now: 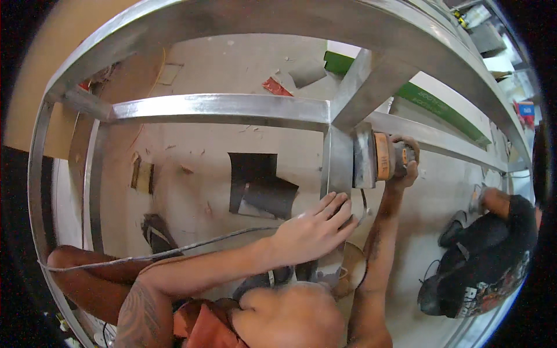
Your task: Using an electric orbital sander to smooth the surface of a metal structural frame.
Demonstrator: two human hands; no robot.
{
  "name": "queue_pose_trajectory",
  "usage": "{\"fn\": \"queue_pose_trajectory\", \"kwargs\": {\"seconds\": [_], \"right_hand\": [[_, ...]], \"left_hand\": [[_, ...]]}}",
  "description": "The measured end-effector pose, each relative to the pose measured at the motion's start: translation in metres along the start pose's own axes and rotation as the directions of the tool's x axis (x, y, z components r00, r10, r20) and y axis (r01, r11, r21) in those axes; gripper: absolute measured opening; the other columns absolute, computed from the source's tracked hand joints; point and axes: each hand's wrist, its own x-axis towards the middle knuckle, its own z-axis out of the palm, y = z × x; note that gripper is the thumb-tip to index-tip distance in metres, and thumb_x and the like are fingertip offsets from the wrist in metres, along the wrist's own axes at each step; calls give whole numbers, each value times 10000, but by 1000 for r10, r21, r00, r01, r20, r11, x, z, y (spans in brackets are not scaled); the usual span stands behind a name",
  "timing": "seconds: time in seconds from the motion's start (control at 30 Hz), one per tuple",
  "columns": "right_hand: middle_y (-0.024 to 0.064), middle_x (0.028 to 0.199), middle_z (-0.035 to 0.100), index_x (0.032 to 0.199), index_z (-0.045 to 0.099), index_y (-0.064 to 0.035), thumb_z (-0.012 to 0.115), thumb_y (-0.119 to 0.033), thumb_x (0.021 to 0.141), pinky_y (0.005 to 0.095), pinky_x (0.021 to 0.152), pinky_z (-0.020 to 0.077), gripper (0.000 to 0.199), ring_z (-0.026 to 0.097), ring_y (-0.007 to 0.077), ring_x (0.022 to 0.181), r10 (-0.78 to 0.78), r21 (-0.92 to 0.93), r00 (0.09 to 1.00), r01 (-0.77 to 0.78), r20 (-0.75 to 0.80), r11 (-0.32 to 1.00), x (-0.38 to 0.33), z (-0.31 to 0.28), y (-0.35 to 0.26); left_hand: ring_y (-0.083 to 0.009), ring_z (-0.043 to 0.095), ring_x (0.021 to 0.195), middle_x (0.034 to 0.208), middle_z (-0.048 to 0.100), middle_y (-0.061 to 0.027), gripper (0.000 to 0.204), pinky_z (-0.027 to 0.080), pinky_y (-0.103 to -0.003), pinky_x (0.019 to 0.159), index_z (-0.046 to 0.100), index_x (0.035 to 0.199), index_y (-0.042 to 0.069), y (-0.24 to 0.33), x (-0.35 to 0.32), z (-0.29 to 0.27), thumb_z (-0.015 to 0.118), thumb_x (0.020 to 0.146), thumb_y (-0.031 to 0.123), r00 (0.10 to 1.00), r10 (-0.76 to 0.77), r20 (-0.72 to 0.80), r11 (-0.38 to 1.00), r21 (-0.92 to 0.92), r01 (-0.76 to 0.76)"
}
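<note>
Metal post (337, 159): left hand (310, 235) unclenched, fingers laid on it
Orange sander (382, 156): right hand (411, 169) wrapped round it (against post)

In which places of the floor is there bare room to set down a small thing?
One patch of floor looks bare between the right forearm and the co-worker. Another, with small bits, lies between the tan scrap and the black sheets. It is crowded at the upright bar: the sander is beside it, the left grip rests on it.
</note>
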Motion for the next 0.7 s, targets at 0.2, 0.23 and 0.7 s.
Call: {"fn": "queue_pose_trajectory", "kwargs": {"seconds": [0.2, 0.23, 0.7], "right_hand": [[257, 1116, 624, 1243, 586, 36, 533, -503, 899, 453, 921, 489, 642, 619, 337, 1023, 1, -9, 999, 0, 50, 1000, -4, -9, 7], [260, 1123, 619, 1248, 585, 37, 530, -510, 901, 457, 923, 490, 650, 618, 338, 1031, 0, -16, 998, 1, 55, 1000, -4, -12, 6], [279, 1213, 605, 1301, 573, 34, 585, -471, 870, 522, 1011, 468, 664, 590, 386, 1145, 75, 157, 996, -83, 51, 984, -2, -19, 7]], "left_hand": [[-381, 535, 1309, 1297, 571, -215, 462, 408, -473, 1160, 579, 1252, 32, 2, 0, 4, 550, 839, 237, 1000, -19, 4, 1000, 5, 19], [-381, 535, 1309, 1297, 571, -215, 462, 408, -473, 1160, 579, 1252, 32, 2, 1, 4, 550, 839, 237, 1000, -22, 0, 1000, 1, 22], [-391, 511, 1330, 1314, 554, -191, 435, 366, -472, 1183, 613, 1218, 42, 6, 1, 5, 569, 829, 232, 999, -31, -37, 999, 7, 31]]}}
